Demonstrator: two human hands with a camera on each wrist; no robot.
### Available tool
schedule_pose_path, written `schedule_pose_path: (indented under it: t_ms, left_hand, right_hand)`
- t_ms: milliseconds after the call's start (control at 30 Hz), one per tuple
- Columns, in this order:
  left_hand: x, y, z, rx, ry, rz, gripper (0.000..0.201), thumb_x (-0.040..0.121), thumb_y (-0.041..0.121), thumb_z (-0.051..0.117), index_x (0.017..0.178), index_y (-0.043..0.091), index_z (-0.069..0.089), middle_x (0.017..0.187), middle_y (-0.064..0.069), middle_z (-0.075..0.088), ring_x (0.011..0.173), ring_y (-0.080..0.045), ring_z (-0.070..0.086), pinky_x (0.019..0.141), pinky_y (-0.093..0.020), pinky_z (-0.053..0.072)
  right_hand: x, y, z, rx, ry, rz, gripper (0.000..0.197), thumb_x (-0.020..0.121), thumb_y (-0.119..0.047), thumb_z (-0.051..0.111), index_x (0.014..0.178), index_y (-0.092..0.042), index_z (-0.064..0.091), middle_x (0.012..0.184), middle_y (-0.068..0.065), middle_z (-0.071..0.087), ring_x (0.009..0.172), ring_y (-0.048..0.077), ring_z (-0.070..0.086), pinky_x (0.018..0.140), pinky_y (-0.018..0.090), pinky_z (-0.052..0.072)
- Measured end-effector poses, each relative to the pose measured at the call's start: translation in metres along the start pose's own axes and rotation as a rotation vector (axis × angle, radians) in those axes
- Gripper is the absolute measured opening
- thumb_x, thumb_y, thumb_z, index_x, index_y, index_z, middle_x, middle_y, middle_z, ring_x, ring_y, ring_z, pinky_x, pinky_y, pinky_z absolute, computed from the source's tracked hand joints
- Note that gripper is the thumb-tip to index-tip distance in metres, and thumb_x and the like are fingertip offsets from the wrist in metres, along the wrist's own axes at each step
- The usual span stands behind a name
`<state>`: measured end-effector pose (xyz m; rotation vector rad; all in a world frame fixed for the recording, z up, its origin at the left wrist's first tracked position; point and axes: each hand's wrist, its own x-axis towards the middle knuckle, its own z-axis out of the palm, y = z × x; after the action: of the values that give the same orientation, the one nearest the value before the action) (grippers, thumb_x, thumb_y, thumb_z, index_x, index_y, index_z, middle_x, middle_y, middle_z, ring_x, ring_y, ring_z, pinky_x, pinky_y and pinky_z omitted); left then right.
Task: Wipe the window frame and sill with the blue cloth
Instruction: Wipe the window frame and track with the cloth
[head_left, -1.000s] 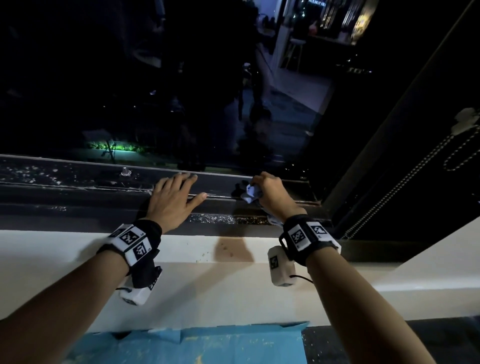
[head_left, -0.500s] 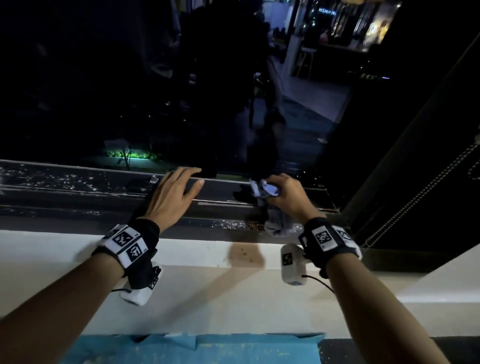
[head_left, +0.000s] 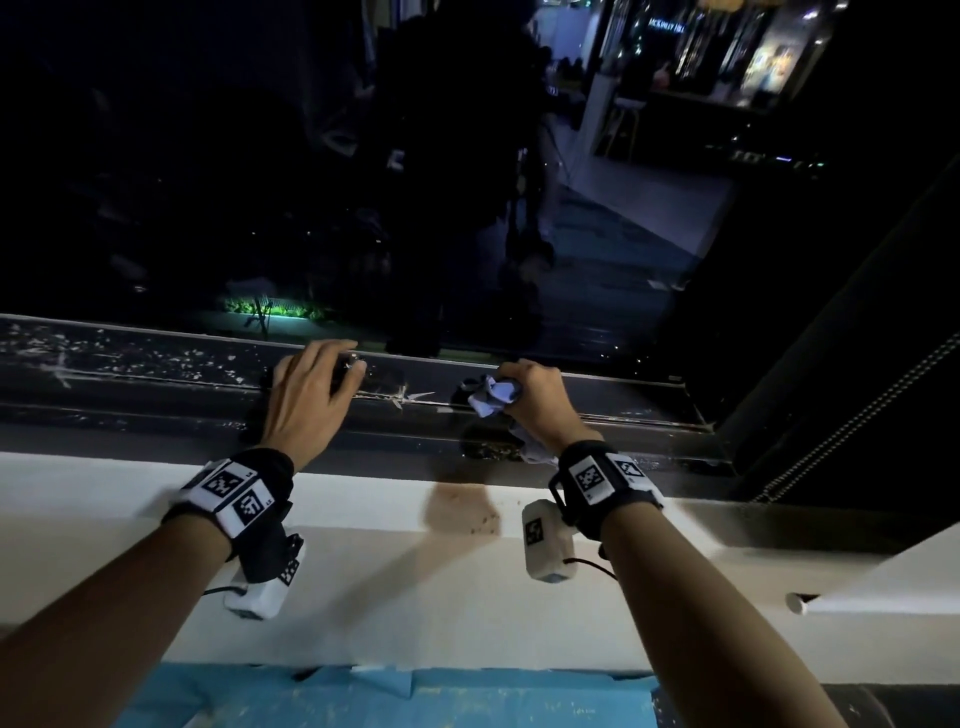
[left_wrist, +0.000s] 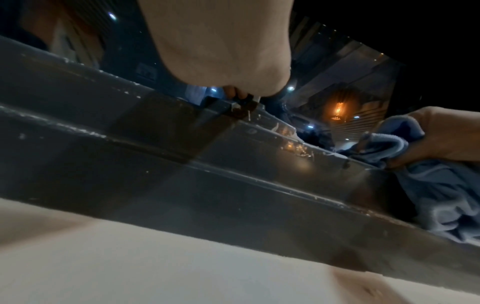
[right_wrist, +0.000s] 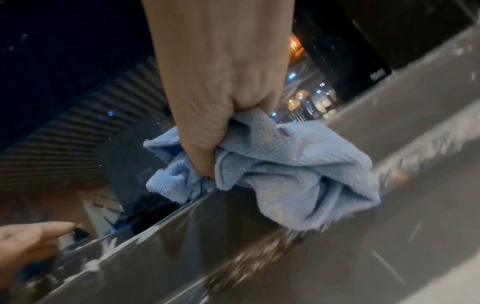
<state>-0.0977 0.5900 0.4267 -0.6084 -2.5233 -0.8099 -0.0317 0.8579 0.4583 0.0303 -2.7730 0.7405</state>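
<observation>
gripping the bunched blue cloth (right_wrist: 285, 172), the right hand (head_left: 540, 400) presses it onto the paint-flecked dark window frame (head_left: 156, 374).

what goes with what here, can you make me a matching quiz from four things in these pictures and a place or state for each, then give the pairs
Things:
1. blue cloth
2. left hand
3. white sill
4. dark window frame

Places or states:
A. flecked with white specks along its length
B. bunched up in the right hand, against the frame
C. pale ledge with a brown stain, below the frame
D. resting on the frame, fingers at a small fitting on its upper edge

Pairs: 1-B, 2-D, 3-C, 4-A
</observation>
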Motion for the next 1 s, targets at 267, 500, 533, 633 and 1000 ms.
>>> schedule_pose_path:
  t_ms: [267,500,533,633,1000]
  left_hand:
    - [-0.009,-0.018,-0.002,-0.008,-0.064,-0.033,0.042,0.099,0.043,0.036,0.128,0.016,0.048,0.128,-0.007,0.053,0.115,-0.026,0.051,0.109,-0.044,0.021]
    - [-0.013,-0.027,0.001,-0.001,-0.139,-0.016,0.057,0.094,0.051,0.026,0.138,0.017,0.041,0.142,-0.004,0.042,0.131,-0.021,0.040,0.114,-0.048,0.014]
    - [-0.014,-0.027,0.001,-0.003,-0.143,-0.013,0.056,0.095,0.050,0.026,0.138,0.017,0.040,0.143,-0.004,0.041,0.132,-0.021,0.039,0.114,-0.048,0.013]
    - [-0.014,-0.029,0.001,-0.008,-0.154,-0.006,0.055,0.096,0.051,0.028,0.139,0.017,0.039,0.144,-0.004,0.040,0.133,-0.021,0.038,0.115,-0.047,0.011]
    - [-0.013,-0.036,-0.003,0.021,-0.192,0.044,0.070,0.088,0.062,0.019,0.141,0.018,0.036,0.142,-0.003,0.040,0.131,-0.022,0.038,0.109,-0.040,0.022]
  right_hand:
    - [-0.008,0.005,-0.027,0.260,0.051,0.124,0.022,0.070,-0.015,0.077,0.091,-0.013,0.069,0.083,0.001,0.067,0.077,0.003,0.054,0.064,0.016,0.042]
    - [-0.019,0.001,-0.017,-0.020,-0.010,0.011,0.024,0.081,-0.029,0.071,0.084,-0.006,0.067,0.070,-0.001,0.056,0.075,0.021,0.045,0.063,0.022,0.028]
    - [-0.017,-0.001,-0.013,-0.025,0.011,0.014,0.021,0.081,-0.024,0.072,0.083,-0.004,0.066,0.072,0.004,0.056,0.072,0.020,0.046,0.061,0.020,0.026]
    - [-0.007,-0.008,-0.005,-0.066,-0.029,0.041,0.012,0.073,-0.001,0.070,0.085,0.000,0.067,0.081,0.010,0.061,0.075,0.025,0.056,0.060,0.017,0.025]
    - [0.012,-0.060,0.036,0.046,-0.003,0.000,0.022,0.069,0.007,0.059,0.087,-0.002,0.069,0.087,0.015,0.068,0.082,0.028,0.063,0.070,0.027,0.041]
